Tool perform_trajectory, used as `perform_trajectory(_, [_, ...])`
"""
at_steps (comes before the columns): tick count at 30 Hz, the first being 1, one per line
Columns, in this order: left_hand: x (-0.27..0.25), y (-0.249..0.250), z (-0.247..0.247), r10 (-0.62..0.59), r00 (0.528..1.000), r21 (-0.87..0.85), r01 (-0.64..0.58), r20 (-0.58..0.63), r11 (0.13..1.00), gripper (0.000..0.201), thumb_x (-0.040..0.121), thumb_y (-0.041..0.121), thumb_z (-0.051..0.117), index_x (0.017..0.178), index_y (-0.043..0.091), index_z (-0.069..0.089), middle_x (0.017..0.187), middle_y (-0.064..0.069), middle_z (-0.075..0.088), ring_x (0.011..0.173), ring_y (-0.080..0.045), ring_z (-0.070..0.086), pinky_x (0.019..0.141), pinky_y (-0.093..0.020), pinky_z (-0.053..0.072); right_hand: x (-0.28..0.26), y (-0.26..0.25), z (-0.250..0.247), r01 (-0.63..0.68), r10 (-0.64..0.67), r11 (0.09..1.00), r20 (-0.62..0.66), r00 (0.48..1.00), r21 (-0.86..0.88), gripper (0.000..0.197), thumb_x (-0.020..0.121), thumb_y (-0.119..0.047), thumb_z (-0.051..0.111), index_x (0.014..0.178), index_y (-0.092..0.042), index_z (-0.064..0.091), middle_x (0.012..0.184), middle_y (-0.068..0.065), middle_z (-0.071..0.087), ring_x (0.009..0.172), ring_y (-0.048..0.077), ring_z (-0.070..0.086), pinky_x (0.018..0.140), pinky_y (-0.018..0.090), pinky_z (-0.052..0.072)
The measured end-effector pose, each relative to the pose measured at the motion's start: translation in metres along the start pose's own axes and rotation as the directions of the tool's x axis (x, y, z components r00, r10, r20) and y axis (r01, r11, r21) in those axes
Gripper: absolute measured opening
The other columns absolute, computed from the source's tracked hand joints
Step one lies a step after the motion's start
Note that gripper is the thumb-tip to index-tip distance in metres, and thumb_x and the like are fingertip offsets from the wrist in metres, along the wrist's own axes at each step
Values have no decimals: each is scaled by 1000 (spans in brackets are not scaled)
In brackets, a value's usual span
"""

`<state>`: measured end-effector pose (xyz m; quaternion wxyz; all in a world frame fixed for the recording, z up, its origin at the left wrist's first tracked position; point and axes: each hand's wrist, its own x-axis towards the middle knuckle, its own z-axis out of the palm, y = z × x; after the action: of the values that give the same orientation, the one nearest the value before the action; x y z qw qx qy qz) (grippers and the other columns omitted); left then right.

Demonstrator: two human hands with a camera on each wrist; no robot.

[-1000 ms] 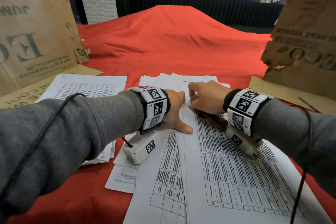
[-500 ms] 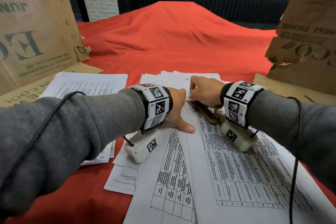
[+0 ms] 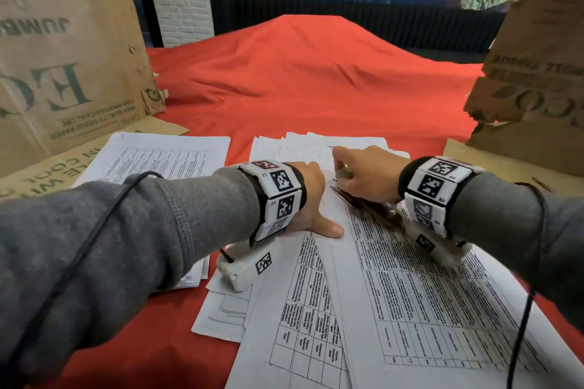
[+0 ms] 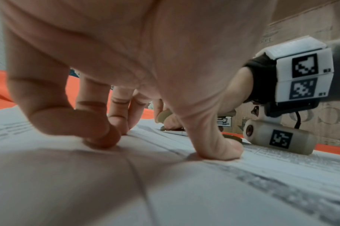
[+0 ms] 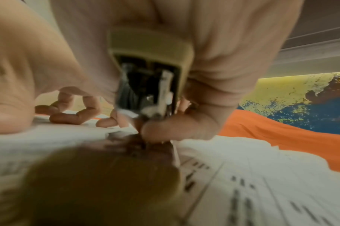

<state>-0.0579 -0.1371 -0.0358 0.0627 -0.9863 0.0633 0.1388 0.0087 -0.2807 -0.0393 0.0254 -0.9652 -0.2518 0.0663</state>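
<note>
A stack of printed sheets [image 3: 410,294] lies fanned out on the red cloth [image 3: 300,79]. My left hand [image 3: 311,199] presses its fingertips and thumb down on the paper near the stack's top left corner; the left wrist view shows the fingers [image 4: 99,134] bent, tips on the sheet. My right hand [image 3: 366,174] grips a tan stapler [image 3: 344,173] with a dark brown base, set over the sheets' top edge just right of the left hand. In the right wrist view the stapler [image 5: 150,61] fills the palm, its metal mouth on the paper.
A second pile of printed sheets [image 3: 164,158] lies to the left. Tall cardboard boxes stand at the left [image 3: 63,57] and right [image 3: 537,73], each with a flap lying on the cloth. The red cloth rises in a hump behind the papers.
Almost nothing differs. The right hand with the stapler has shifted only slightly over the same corner of the sheets, and the left hand stays pressed on the paper.
</note>
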Motion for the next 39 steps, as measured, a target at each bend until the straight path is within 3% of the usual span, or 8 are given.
perform_trajectory(4, [4, -2, 3, -8, 1000, -19, 8, -6, 1000, 109, 70, 84, 68, 143, 9, 34, 125, -7, 57, 102, -28, 58, 83, -40, 47, -2, 6, 4, 48, -45, 998, -70, 997, 42, 10, 101, -27, 53, 107, -25, 47, 81, -16, 55, 74, 6, 50, 58, 25, 33])
perform_trajectory(7, [6, -3, 6, 49, 998, -87, -53, -44, 995, 112, 68, 80, 74, 151, 26, 21, 122, -6, 52, 100, -31, 59, 82, -42, 48, 0, 8, 4, 54, -51, 998, -80, 996, 36, 11, 100, -30, 54, 106, -27, 46, 84, -11, 57, 78, 13, 54, 60, 29, 36])
perform_trajectory(12, [7, -8, 7, 32, 999, -135, -30, 6, 990, 102, 67, 82, 74, 146, 31, 33, 117, 1, 49, 103, -26, 56, 95, -46, 51, 0, 12, 6, 64, -58, 996, -90, 994, 66, 13, 102, -29, 55, 108, -26, 44, 82, -21, 49, 73, -4, 46, 57, 16, 28])
perform_trajectory(15, [8, -9, 7, 31, 999, -139, -28, 22, 990, 102, 67, 82, 73, 146, 29, 36, 126, 0, 52, 103, -24, 54, 96, -44, 50, 0, 11, 7, 75, -68, 995, -101, 993, 66, 14, 102, -29, 55, 108, -26, 43, 86, -19, 51, 87, 13, 51, 65, 24, 34])
perform_trajectory(18, [9, -9, 7, 31, 999, -142, -28, 19, 990, 103, 68, 81, 74, 147, 26, 36, 134, -1, 54, 105, -24, 54, 97, -44, 50, 3, 9, 7, 74, -66, 994, -98, 993, 85, 14, 102, -28, 54, 109, -24, 42, 99, -11, 59, 95, 17, 52, 77, 27, 37])
perform_trajectory(25, [9, -8, 8, 41, 999, -120, -39, 12, 992, 102, 71, 81, 72, 147, 22, 37, 135, -2, 55, 111, -26, 58, 98, -45, 51, 18, 4, 6, 26, -25, 999, -36, 999, 23, 13, 100, -28, 50, 110, -21, 46, 95, 1, 64, 91, 25, 57, 77, 39, 50])
perform_trajectory(35, [9, -4, 5, 44, 999, -68, -43, 7, 997, 109, 72, 81, 70, 150, 14, 34, 140, -6, 58, 121, -29, 59, 105, -45, 49, 41, -20, 1, -148, 147, 989, -26, 989, -19, 23, 100, -24, 50, 120, -16, 44, 100, 10, 52, 86, 30, 55, 62, 34, 42])
perform_trajectory(39, [6, -4, 6, -48, 999, -87, 49, 16, 995, 113, 66, 86, 71, 140, 7, 37, 125, -8, 61, 107, -30, 61, 95, -42, 52, 43, -17, -6, -143, 146, 987, -30, 989, 76, 18, 98, -26, 53, 111, -16, 46, 109, 12, 61, 89, 31, 57, 66, 34, 43])
